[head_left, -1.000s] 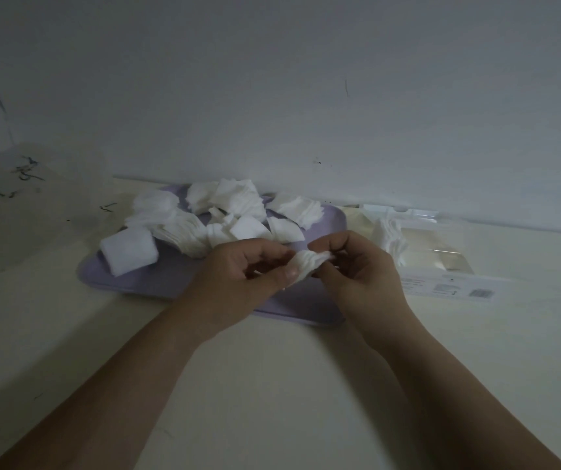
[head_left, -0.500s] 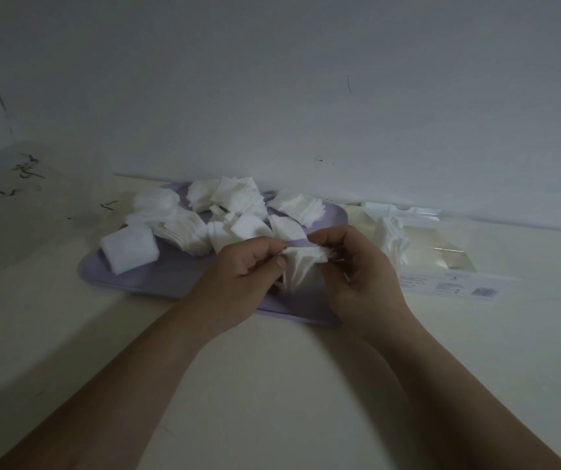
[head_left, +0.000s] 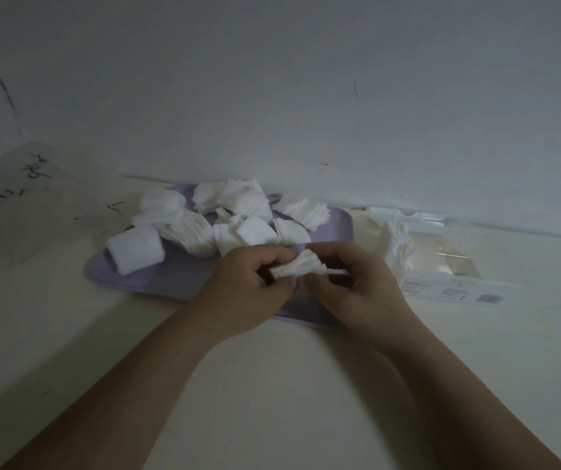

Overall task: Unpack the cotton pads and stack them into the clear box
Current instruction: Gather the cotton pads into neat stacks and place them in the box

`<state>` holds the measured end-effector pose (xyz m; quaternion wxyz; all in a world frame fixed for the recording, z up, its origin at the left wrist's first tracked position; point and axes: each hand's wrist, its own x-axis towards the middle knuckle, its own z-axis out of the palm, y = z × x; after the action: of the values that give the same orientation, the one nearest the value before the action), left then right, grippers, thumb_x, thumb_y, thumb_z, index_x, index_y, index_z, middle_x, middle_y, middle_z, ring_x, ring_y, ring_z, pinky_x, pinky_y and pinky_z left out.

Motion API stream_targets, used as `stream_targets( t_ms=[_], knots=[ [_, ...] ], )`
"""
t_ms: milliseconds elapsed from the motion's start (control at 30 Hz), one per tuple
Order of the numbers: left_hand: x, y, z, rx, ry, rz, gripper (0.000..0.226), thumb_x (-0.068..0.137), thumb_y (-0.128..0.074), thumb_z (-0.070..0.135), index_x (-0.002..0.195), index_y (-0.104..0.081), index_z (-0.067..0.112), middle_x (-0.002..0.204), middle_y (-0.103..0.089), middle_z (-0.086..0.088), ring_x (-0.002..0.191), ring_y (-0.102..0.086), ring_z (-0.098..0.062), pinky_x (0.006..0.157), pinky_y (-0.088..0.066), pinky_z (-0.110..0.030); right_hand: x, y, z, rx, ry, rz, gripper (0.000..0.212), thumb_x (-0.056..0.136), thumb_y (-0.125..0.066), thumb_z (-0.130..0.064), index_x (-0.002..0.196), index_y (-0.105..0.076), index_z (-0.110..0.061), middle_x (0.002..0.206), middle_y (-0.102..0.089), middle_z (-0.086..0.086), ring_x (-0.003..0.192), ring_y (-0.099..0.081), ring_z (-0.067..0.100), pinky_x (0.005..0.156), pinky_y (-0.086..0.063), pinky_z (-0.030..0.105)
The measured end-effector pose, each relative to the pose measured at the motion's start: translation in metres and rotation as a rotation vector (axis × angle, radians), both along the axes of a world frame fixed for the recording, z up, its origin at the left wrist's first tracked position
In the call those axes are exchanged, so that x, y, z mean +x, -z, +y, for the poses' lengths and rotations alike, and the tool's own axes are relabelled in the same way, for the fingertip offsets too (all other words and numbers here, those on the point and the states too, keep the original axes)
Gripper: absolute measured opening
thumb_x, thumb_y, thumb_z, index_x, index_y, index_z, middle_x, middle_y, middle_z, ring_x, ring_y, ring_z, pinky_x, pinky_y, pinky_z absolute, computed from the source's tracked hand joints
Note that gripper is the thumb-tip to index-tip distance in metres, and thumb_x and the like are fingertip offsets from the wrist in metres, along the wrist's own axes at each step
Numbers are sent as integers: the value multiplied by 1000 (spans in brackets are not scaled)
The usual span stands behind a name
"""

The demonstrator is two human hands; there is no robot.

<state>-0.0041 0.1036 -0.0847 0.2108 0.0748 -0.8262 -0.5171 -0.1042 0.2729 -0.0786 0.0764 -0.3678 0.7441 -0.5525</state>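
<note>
A small fanned bunch of white cotton pads [head_left: 301, 268] is pinched between my left hand [head_left: 245, 286] and my right hand [head_left: 357, 290], just above the near edge of a lilac tray [head_left: 157, 279]. Loose pads and short stacks [head_left: 211, 218] lie scattered over the tray's far half, with a thick block of pads [head_left: 135, 251] at its left. To the right lies the clear plastic package [head_left: 441, 252], opened, with several pads [head_left: 396, 245] still inside its left end.
A pale tabletop [head_left: 272, 385] runs up to a grey wall [head_left: 306, 96] right behind the tray. A clear, hard-to-see plastic shape with dark scribbles [head_left: 35, 184] stands at the far left.
Both hands stay at the tray's front edge. The bunch of pads has been turned and re-gripped between the fingers, fanning out differently.
</note>
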Motion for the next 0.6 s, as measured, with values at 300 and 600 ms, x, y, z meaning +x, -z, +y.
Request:
stream_targets(
  t_ms=[300, 600],
  knots=[
    [1, -1, -1, -80, -87, -18, 37, 73, -86, 25, 90, -71, 54, 70, -60, 27, 56, -52, 3, 57, -39, -9, -4, 5, 2, 157, 118, 218, 31, 91, -72, -15, 116, -73, -33, 100, -71, -25, 95, -64, -16, 82, -43, 1],
    [3, -5, 0, -27, -83, -80, 30, 81, -84, 9, 90, -70, 34, 50, -56, 22, 45, -47, 4, 49, -34, -8, 3, 10, 0, 216, 77, 370, 46, 93, -62, -4, 137, -66, -17, 121, -72, -2, 100, -64, 1, 91, -40, 3]
  ],
)
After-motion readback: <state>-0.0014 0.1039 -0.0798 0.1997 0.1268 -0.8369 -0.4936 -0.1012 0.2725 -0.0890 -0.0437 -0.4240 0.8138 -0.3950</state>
